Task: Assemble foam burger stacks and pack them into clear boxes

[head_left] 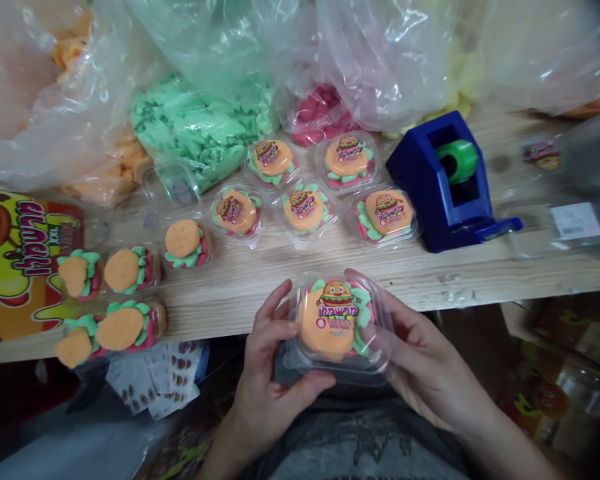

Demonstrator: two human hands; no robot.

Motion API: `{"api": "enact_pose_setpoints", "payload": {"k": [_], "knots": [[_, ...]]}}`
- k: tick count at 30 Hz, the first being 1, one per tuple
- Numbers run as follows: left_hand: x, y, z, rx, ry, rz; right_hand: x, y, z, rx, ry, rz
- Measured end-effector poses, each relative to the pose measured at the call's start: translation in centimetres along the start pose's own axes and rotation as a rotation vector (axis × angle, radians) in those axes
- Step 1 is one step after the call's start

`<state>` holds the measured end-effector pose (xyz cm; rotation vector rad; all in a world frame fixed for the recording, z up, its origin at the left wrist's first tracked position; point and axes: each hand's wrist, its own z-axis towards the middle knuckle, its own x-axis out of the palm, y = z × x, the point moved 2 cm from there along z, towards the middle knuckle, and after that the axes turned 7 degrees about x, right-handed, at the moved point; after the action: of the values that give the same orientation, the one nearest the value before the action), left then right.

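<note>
Between my two hands is a clear plastic clamshell box with a burger-shaped candy inside and a printed burger label on its lid. My left hand grips the box's left side, thumb along the lower edge. On the opposite side, my right hand wraps round the box, its fingers partly hidden behind it. The box is held tilted toward me, just in front of the table edge. Several labelled burger boxes stand on the table beyond it.
A blue tape dispenser with green tape stands right of the boxes. Unlabelled burger candies in boxes are at left, beside a printed carton. Bags of green pieces and pink pieces line the back. Label sheets lie below the edge.
</note>
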<state>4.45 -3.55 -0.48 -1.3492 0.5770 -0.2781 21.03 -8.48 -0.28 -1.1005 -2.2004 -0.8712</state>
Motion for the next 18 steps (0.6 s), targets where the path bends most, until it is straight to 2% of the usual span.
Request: {"api": "enact_pose_setpoints", "payload": {"k": [3,9,13,18], "knots": [[0.6,-0.4,0.1,0.049,-0.025,0.037,0.0,0.3,-0.1,0.039,0.031,0.07],[1.6,-0.6,0.5,0.109,0.033,0.158,-0.2,0.6,0.0,0.015,-0.012,0.166],[1.9,-0.1,0.5,0.117,-0.031,0.139,-0.1,0.7,-0.2,0.017,0.04,0.197],[2.3,-0.1,0.7,0.183,-0.202,0.05,0.1,0.8,-0.4,0.043,0.136,0.183]]}}
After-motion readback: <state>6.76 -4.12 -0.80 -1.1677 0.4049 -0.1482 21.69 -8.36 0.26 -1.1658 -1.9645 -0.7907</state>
